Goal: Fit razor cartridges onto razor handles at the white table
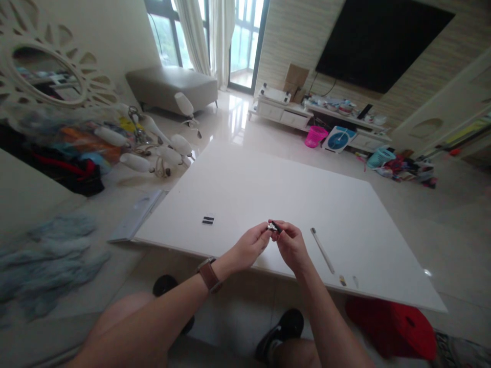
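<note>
Over the near edge of a white table (238, 194), my two hands meet around a small black and silver metallic object (273, 227), too small for me to name its kind. My left hand (253, 246), with a brown-strapped watch at the wrist, pinches its silver side. Fingers of my right hand (290, 243) close on the black side. To the right lies a slim pale stick with a dark tip (322, 250). Beyond it are a small yellow and dark piece (342, 280) and a small clear piece (355, 281). Two dark strips on a white backing (208, 220) lie to the left.
A lamp with several white shades (164, 153) stands past the table's left side. A red round stool or container (391, 327) sits below the right near edge. Grey-blue cloth (49, 260) lies at left. Along the far wall are a pink basket (316, 136) and a low cabinet (284, 112).
</note>
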Demonstrator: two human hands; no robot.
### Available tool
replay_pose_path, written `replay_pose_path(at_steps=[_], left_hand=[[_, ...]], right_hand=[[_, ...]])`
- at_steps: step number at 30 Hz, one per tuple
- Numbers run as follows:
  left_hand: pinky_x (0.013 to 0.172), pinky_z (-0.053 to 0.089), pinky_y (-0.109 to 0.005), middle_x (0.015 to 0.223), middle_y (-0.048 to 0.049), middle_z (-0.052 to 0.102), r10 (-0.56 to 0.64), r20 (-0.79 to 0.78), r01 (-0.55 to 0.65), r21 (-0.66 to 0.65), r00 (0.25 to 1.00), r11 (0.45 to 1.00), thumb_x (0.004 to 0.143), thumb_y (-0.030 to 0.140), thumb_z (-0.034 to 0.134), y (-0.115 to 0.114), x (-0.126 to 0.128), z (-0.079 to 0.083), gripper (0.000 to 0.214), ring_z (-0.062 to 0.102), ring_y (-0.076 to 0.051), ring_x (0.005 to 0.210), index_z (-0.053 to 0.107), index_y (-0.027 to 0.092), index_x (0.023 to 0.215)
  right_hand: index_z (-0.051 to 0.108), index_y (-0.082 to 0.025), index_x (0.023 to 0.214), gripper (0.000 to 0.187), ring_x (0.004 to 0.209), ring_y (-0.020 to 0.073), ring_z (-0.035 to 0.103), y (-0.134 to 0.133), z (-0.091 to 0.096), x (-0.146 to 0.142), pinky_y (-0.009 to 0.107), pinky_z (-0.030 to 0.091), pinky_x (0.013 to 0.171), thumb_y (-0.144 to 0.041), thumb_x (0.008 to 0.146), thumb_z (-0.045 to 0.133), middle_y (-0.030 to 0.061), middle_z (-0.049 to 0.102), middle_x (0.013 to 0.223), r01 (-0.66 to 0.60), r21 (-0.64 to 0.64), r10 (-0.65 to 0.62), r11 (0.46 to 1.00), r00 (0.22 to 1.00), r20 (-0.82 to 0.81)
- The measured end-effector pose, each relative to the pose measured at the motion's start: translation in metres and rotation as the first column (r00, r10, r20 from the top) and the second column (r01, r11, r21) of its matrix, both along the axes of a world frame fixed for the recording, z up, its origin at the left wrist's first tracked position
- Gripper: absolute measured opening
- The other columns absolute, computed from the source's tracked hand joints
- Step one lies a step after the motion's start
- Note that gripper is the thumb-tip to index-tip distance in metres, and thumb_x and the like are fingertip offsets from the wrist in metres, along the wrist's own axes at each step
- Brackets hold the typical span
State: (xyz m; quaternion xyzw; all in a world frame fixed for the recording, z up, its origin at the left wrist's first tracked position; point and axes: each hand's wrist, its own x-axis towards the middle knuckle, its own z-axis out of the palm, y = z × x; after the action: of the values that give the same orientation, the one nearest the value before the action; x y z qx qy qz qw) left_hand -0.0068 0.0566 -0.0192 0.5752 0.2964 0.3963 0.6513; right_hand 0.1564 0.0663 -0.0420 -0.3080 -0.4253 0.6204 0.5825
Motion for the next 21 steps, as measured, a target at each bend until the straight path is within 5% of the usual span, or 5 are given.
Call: replay_pose_path(at_steps=[21], left_hand=[[0.048,0.022,-0.022,0.060,0.0081,0.033,-0.029,0.038,0.031,-0.059,0.999,0.998,0.100,0.049,0.044,-0.0011,0.0005,-0.0008,0.033,0.026,-0.008,0.050,0.050,0.016,0.094]], right_hand=[[0.079,-0.028,0.088,0.020,0.072,0.0143,0.059,0.0007,-0.0024,0.0025,0.029,0.046,0.066,-0.031,0.071,0.089,0.0048,0.074,0.108,0.007,-0.003,-0.007,1.000,1.000,0.015]])
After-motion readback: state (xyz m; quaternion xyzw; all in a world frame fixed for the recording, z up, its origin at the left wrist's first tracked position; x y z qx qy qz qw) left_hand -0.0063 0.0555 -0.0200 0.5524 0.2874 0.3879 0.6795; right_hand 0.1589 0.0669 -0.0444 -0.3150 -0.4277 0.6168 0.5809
